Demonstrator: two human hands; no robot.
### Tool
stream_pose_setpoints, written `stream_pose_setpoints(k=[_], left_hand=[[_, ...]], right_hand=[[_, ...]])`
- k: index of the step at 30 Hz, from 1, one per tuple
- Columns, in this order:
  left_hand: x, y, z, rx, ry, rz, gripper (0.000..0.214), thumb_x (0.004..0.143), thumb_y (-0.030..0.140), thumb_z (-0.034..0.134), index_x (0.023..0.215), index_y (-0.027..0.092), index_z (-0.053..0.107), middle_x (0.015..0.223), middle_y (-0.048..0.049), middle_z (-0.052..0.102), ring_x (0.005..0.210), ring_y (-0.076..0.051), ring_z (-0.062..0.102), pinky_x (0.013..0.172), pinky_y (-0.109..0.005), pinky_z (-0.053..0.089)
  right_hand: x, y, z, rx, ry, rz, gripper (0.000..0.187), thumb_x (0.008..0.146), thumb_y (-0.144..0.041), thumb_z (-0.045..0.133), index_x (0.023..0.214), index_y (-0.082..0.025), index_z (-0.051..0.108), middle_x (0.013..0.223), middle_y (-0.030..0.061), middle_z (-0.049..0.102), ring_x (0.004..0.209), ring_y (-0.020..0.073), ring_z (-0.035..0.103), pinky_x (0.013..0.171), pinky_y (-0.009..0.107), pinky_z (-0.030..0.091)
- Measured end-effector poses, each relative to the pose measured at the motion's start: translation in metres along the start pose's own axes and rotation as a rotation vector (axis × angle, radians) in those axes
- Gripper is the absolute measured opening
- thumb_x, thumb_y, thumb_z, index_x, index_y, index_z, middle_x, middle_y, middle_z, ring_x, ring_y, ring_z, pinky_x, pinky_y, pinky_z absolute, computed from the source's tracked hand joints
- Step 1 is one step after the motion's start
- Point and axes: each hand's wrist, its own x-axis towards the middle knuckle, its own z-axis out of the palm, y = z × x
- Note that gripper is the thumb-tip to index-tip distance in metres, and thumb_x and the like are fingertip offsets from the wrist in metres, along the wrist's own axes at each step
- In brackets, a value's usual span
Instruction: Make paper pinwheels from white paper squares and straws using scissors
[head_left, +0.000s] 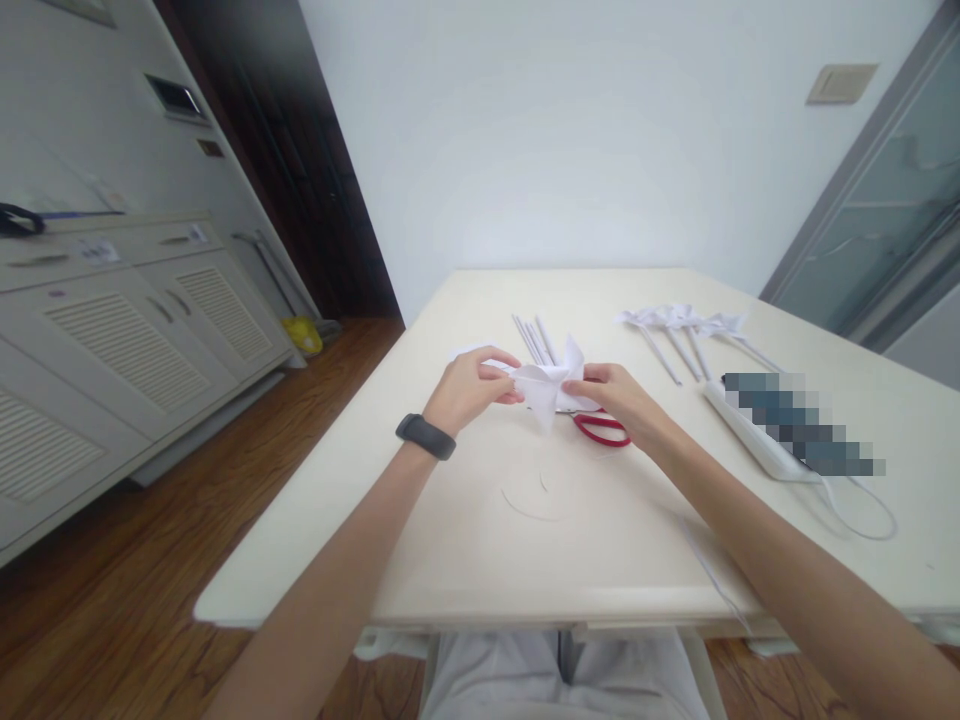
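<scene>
A white paper pinwheel [546, 378] with folded blades is held up over the table between my two hands. My left hand [480, 380], with a dark band on its wrist, pinches the pinwheel's left edge. On the other side my right hand [607, 392] grips a right-hand blade between thumb and fingers. Red-handled scissors [602, 431] lie just beneath, partly hidden by the pinwheel and my right hand. Behind the pinwheel rest several white paper sticks [536, 338]. Some white paper shows behind my left hand.
Several finished-looking pinwheels on sticks [679, 318] lie at the back right of the table [450, 560]. A white power strip [757, 435] with a cable sits at the right, beside a blurred-out patch. Thin wire pieces [529, 513] lie near the front. A wall stands behind.
</scene>
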Motion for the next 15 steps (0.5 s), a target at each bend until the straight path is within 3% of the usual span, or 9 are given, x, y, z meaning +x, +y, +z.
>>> stream_pose_setpoints(k=[15], left_hand=[[-0.008,0.016,-0.004,-0.077,-0.065,-0.081,0.028,0.073,0.021,0.061,0.099,0.013,0.058,0.07,-0.0066,0.068,0.074,-0.021,0.069,0.069,-0.029,0.054]], right_hand=[[0.0,0.002,-0.001,0.001,0.008,-0.011,0.022,0.068,-0.033,0.058,0.076,-0.013,0.064,0.063,-0.0005,0.052,0.057,0.0111,0.044,0.053,0.024,0.03]])
